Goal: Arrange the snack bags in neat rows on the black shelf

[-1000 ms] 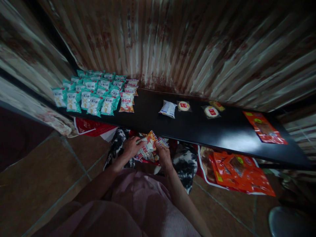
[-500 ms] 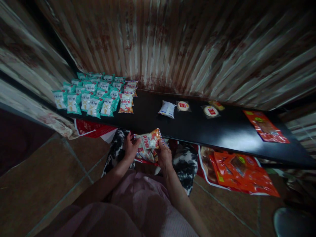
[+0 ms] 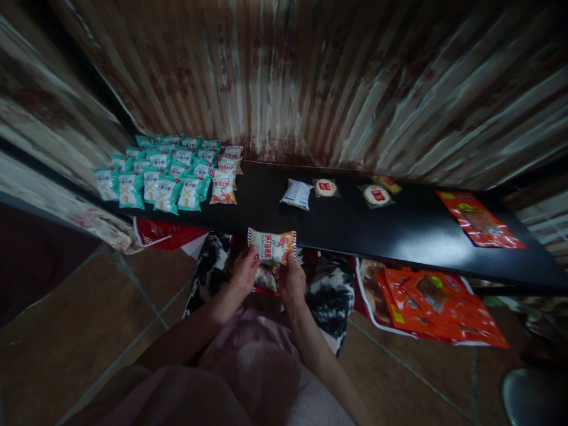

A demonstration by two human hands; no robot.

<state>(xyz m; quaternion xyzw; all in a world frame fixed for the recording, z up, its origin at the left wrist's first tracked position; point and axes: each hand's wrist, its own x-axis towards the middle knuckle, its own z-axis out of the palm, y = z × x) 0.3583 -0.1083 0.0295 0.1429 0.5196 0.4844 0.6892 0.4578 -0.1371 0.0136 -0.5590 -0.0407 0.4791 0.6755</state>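
At left in my remote view, teal packets (image 3: 167, 194) stand massed on a black shelf (image 3: 341, 228), orange-and-white packets (image 3: 223, 186) beside them. Center: my left hand (image 3: 244, 273) is clamped on the left end of a printed snack bag (image 3: 270, 246), before the shelf's front edge; my right hand (image 3: 292, 280) grips its right end. Far right: a flat orange pouch (image 3: 481, 219).

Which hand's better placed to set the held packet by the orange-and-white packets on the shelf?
Left, probably. The left hand grips the packet near its left end and is nearer the orange-and-white packets on the black shelf. The right hand, at the right end, would likely have to reach across.
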